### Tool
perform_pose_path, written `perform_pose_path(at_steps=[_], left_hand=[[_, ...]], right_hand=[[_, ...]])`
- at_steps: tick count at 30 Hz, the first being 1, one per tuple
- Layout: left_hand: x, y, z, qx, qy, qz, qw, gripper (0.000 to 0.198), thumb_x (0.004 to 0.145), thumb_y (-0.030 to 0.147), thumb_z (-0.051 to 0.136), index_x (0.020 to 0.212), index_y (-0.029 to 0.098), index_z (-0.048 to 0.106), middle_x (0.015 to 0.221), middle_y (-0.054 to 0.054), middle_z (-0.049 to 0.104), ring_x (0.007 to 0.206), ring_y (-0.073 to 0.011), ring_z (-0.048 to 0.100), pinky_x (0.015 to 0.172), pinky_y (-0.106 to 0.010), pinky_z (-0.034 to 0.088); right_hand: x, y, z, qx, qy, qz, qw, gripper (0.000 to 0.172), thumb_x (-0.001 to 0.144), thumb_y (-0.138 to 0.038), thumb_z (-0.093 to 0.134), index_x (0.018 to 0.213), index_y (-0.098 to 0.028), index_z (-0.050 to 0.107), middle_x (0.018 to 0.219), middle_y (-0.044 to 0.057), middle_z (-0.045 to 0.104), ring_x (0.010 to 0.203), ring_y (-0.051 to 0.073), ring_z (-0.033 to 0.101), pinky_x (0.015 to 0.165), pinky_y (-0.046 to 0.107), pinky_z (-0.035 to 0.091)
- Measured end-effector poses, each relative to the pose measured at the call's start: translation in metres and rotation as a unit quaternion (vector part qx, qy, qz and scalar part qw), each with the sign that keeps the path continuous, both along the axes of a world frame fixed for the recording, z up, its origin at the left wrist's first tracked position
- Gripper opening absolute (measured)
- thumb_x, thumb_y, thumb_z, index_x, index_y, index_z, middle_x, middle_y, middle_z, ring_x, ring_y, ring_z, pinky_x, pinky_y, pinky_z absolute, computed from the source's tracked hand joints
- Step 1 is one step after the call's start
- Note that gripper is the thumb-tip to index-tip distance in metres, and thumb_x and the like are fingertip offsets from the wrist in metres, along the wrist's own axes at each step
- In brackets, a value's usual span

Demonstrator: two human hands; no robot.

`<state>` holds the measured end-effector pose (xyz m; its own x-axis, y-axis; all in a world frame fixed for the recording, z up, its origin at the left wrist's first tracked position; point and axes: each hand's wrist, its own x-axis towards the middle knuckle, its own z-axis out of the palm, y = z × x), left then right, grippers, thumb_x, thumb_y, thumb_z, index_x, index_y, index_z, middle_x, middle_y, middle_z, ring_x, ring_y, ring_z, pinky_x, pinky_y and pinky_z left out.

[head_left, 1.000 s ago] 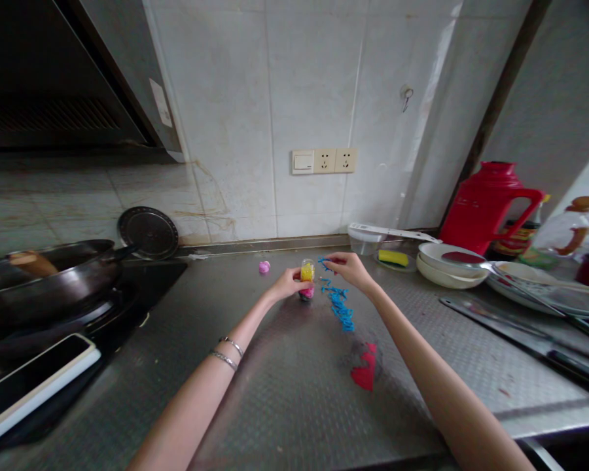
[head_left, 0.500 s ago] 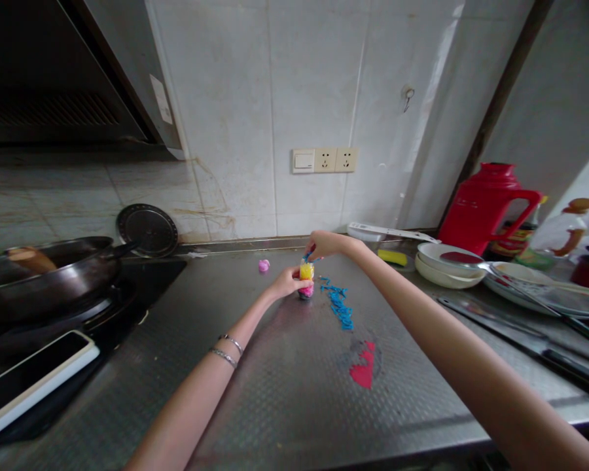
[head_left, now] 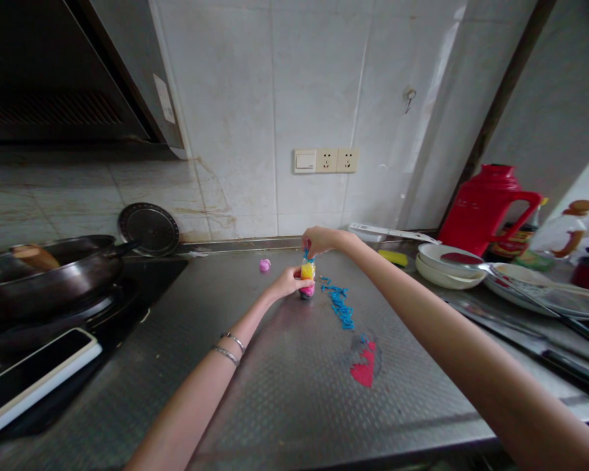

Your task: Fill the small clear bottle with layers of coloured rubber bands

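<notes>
My left hand [head_left: 290,281] is wrapped round a small clear bottle [head_left: 307,271] that stands upright on the metal counter. Layers of dark, pink and yellow bits fill it, with some blue at the top. At the bottle's mouth, my right hand [head_left: 319,241] pinches small blue pieces between its fingertips. A loose spread of blue pieces [head_left: 341,306] lies on the counter to the right of the bottle. Nearer to me is a flat red patch [head_left: 364,366]. Left of and behind the bottle sits a small pink cap-like thing [head_left: 265,265].
At left, a pan [head_left: 73,275] rests on the stove and a white-edged phone [head_left: 39,383] lies near it. To the right stand stacked bowls [head_left: 444,271], a red thermos [head_left: 483,209] and a long knife [head_left: 515,337]. A yellow sponge [head_left: 392,257] lies behind.
My right hand has shifted slightly left and over the bottle's mouth, and blue now shows there. My left hand keeps its hold on the bottle.
</notes>
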<state>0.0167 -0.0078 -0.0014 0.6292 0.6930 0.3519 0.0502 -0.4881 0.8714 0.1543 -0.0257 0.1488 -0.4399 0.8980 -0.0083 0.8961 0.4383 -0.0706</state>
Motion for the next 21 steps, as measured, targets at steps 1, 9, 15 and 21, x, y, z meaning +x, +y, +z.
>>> perform_pose_path(at_steps=[1,9,15,21], left_hand=[[0.000,0.000,0.000,-0.001,-0.001,-0.002,1.000,0.033,0.066,0.029,0.066,0.091,0.010,0.061,0.090,-0.008,0.064,0.080,-0.0159,0.058,0.079,-0.031,0.044],[0.000,0.001,-0.001,-0.001,-0.002,-0.001,1.000,0.032,0.065,0.029,0.066,0.091,0.010,0.061,0.091,-0.008,0.064,0.082,-0.0163,0.058,0.080,-0.031,0.044],[0.000,0.001,0.000,0.007,0.005,-0.010,1.000,0.033,0.067,0.028,0.065,0.094,0.010,0.060,0.093,-0.009,0.064,0.084,-0.0164,0.057,0.081,-0.031,0.043],[0.000,0.003,-0.002,0.010,0.013,-0.003,1.000,0.035,0.066,0.031,0.065,0.093,0.009,0.061,0.094,-0.009,0.064,0.084,-0.0169,0.058,0.081,-0.031,0.043]], right_hand=[[0.001,0.000,0.000,-0.001,0.010,-0.001,1.000,0.031,0.053,-0.016,0.070,0.085,-0.014,0.068,0.062,0.002,0.065,0.052,0.010,0.055,0.050,0.020,0.041],[0.005,-0.005,-0.001,0.022,0.008,0.039,0.999,0.014,0.058,-0.010,0.063,0.069,-0.014,0.070,0.058,0.001,0.064,0.049,0.008,0.052,0.044,0.016,0.035],[0.005,-0.005,-0.008,0.034,0.016,0.041,0.998,0.015,0.059,-0.012,0.061,0.069,-0.014,0.072,0.059,0.001,0.066,0.050,0.009,0.053,0.044,0.017,0.035],[0.007,-0.002,-0.013,0.050,0.027,0.036,0.998,0.016,0.061,-0.016,0.060,0.073,-0.014,0.071,0.063,0.002,0.067,0.053,0.010,0.055,0.046,0.017,0.036]])
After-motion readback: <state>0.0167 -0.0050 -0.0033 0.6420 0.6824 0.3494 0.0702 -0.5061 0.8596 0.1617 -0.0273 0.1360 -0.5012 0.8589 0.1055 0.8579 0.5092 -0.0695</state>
